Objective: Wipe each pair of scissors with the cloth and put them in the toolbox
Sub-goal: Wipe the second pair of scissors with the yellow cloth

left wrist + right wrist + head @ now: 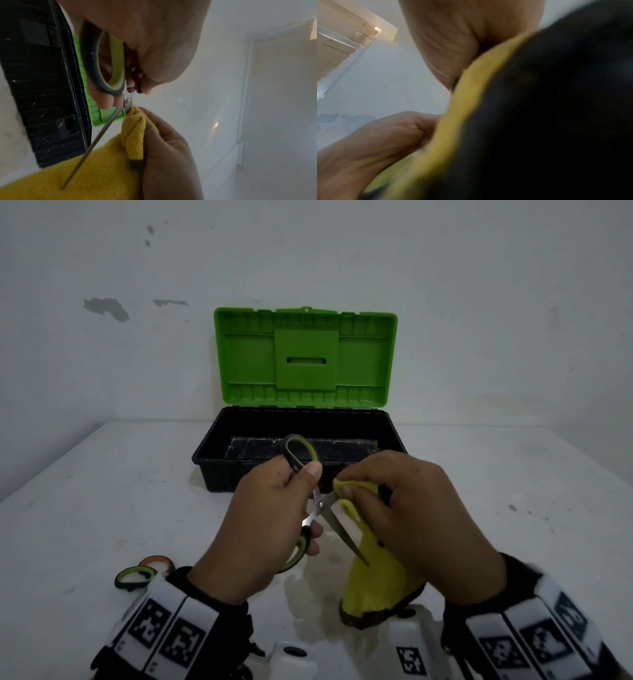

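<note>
Head view: the left hand (260, 529) grips a pair of green-and-grey scissors (320, 508) by the handles, fingers curled through the loops, with the blades spread apart above the white table (102, 491). The right hand (411, 515) pinches a fold of the yellow cloth (373, 580) against one blade near the pivot; the rest of the cloth hangs down to the table. Behind the hands stands the toolbox (246, 470), black base open, green lid (305, 357) upright. At the lower left, beside the left wrist, lie more scissor handles (137, 577), one green, one orange.

Left wrist view: the handle loop (109, 65) sits inside the curled fingers, and a thin blade (92, 146) runs down across the cloth (133, 135), which the right hand's fingertips (154, 121) press to the pivot.

Right wrist view: blurred; the cloth (471, 108) fills most of the picture, held under the thumb (447, 47).
</note>
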